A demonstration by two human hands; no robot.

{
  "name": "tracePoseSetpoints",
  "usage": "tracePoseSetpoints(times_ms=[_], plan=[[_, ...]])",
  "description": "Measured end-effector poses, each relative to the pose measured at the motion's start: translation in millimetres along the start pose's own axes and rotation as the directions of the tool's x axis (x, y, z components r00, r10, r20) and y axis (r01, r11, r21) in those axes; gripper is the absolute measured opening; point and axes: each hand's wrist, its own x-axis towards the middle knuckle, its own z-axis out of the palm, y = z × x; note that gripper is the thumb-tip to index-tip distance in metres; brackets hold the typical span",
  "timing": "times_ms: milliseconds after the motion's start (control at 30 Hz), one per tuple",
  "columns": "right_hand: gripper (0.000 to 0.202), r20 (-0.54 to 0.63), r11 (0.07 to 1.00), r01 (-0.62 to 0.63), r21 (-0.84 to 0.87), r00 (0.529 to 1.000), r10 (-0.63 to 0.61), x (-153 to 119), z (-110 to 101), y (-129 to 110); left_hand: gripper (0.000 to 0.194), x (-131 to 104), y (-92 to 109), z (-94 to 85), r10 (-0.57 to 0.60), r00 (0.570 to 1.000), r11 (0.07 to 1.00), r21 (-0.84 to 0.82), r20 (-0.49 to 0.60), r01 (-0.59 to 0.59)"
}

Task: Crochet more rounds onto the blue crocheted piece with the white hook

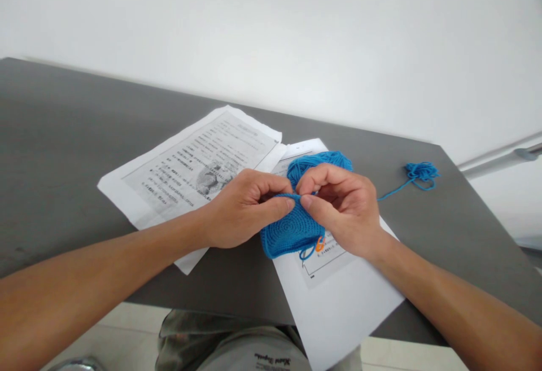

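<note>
Head: left hand (237, 213) and right hand (349, 207) each pinch the top edge of the blue knit (292, 230), fingertips just beside each other. It's over the paper (339, 303) on the bench (76, 134). I'd hold that edge lightly taut, yarn bundle (419, 173) feeding slack, orange clip (320, 244) clear of the fingers

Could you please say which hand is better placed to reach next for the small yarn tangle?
Probably the right hand: it is nearer the small yarn tangle, which lies to its right; the left hand is farther away. Both pinch the crocheted piece.
</note>
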Motion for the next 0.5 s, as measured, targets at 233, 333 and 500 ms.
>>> tracePoseSetpoints(times_ms=[233, 333, 500], plan=[[0.004, 0.019, 1.0, 0.011, 0.0, 1.0, -0.011, -0.6, 0.3, 1.0, 0.027, 0.7, -1.4, 1.0, 0.019, 1.0, 1.0, 0.005, 0.013, -0.019], [0.005, 0.017, 1.0, 0.007, -0.008, 1.0, -0.007, -0.7, 0.5, -0.3, 0.026, 1.3, -1.8, 1.2, 0.016, 1.0, 1.0, 0.012, 0.021, -0.017], [0.005, -0.011, 1.0, -0.003, -0.016, 1.0, 0.003, -0.6, 0.0, 0.1, 0.024, 0.2, -3.0, 1.0, 0.029, 0.999, 0.999, -0.031, 0.018, -0.029]])
